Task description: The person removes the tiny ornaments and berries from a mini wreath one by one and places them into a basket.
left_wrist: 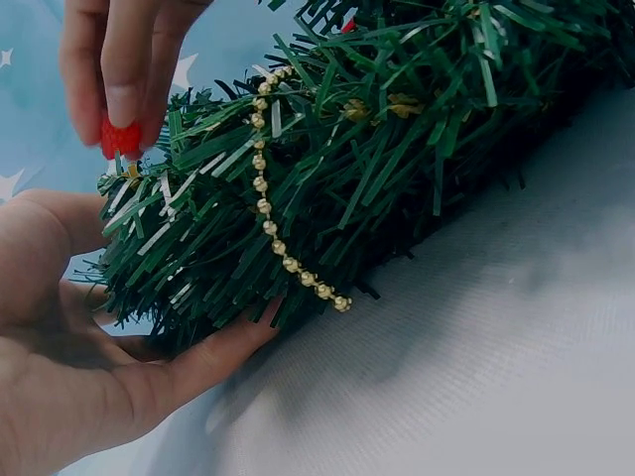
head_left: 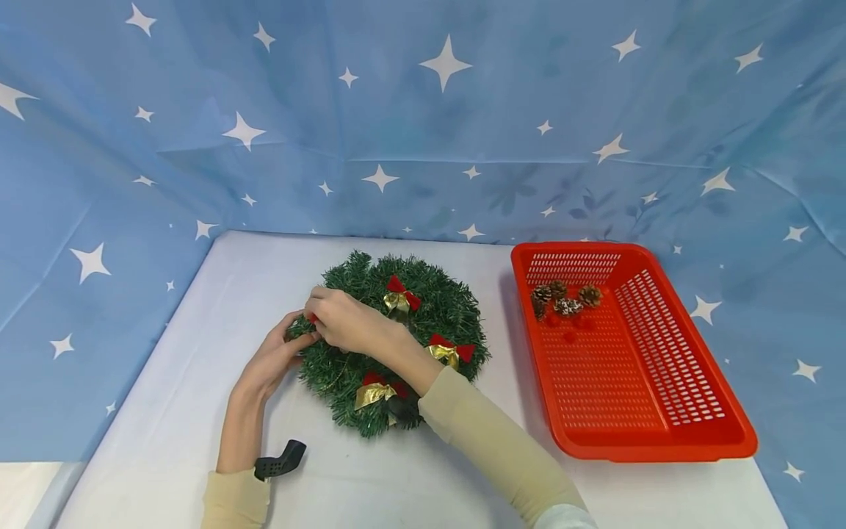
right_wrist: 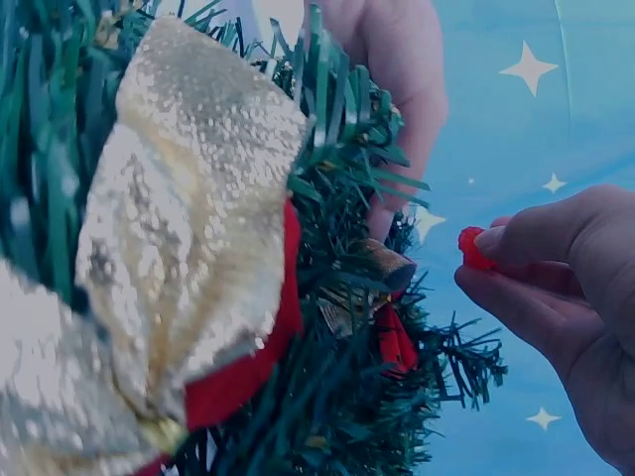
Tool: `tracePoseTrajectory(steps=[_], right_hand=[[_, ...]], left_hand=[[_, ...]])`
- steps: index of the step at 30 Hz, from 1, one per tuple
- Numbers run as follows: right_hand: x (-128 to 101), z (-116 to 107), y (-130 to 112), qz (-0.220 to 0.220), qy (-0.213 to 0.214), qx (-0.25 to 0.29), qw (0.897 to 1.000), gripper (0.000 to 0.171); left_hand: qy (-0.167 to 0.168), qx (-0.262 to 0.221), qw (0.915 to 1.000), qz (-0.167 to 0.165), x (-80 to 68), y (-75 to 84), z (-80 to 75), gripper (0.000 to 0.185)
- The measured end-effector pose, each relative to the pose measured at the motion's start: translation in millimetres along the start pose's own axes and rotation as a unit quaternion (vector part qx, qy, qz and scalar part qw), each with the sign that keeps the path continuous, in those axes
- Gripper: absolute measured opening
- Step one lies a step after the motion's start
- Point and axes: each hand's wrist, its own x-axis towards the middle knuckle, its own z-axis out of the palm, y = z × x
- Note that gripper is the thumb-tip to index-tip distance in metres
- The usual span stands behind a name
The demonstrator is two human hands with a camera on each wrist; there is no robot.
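A round green tinsel wreath (head_left: 456,312) lies on the white table, set with several red and gold bows (head_left: 375,393). My left hand (head_left: 267,360) grips its left edge, thumb and fingers around the tinsel in the left wrist view. Reaching across the wreath, my right hand (head_left: 346,319) pinches a small textured red ball (left_wrist: 121,137) between thumb and fingers. That ball is right at the tips of the wreath's left side. A gold bead string (left_wrist: 268,226) hangs over the greenery beside it.
To the right stands a red plastic basket (head_left: 700,441) with perforated walls. Several pine cones (head_left: 567,307) and a few small red balls (head_left: 570,337) lie at its far left. A blue star-patterned cloth (head_left: 423,110) rises behind the white table (head_left: 344,485).
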Motion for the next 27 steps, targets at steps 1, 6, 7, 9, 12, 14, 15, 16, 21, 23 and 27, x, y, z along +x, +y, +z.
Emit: tracePoseTrajectory(steps=[1,6,7,9,12,14,15,16,21,23,27], right_hand=[[-1,-1,0,0.001,0.0,0.001,1.0,0.019],[-5,-6,1,0.002,-0.005,0.009,1.0,0.02],[-6,-7,1,0.002,-0.006,0.011,1.0,0.02],[-7,-8,3,0.004,-0.01,0.013,1.0,0.019],[-9,-11,4,0.01,-0.019,0.014,1.0,0.021],[-10,-13,5,0.016,-0.023,0.011,1.0,0.022],[-11,-14,5,0.019,-0.025,0.008,0.999,0.023],[-12,-15,6,0.021,-0.026,0.01,0.999,0.023],[-17,-22,8,0.029,-0.031,0.002,0.999,0.021],[-20,-24,8,0.031,-0.031,0.0,0.999,0.021],[-25,-28,10,0.033,-0.025,0.008,0.999,0.022]], left_hand=[[0.001,0.001,1.0,0.002,0.0,0.1,0.1,0.069],[0.002,0.008,1.0,0.004,-0.4,-0.5,0.5,0.069],[0.003,0.008,1.0,0.004,-0.4,-0.8,0.6,0.069],[0.002,0.009,1.0,0.004,-0.3,-0.9,0.9,0.069],[0.002,0.01,0.9999,0.002,-0.2,-0.6,1.1,0.07],[0.002,0.013,0.9999,0.001,-0.4,-0.1,1.2,0.071],[0.003,0.014,0.9999,0.0,-0.5,0.2,1.2,0.071],[0.004,0.013,0.9999,-0.001,-0.6,0.3,1.2,0.07],[0.011,0.014,0.9998,-0.005,-0.6,0.9,1.9,0.07],[0.011,0.014,0.9998,-0.006,-0.4,1.4,2.3,0.07],[0.011,0.017,0.9998,-0.007,0.0,3.2,3.1,0.072]])
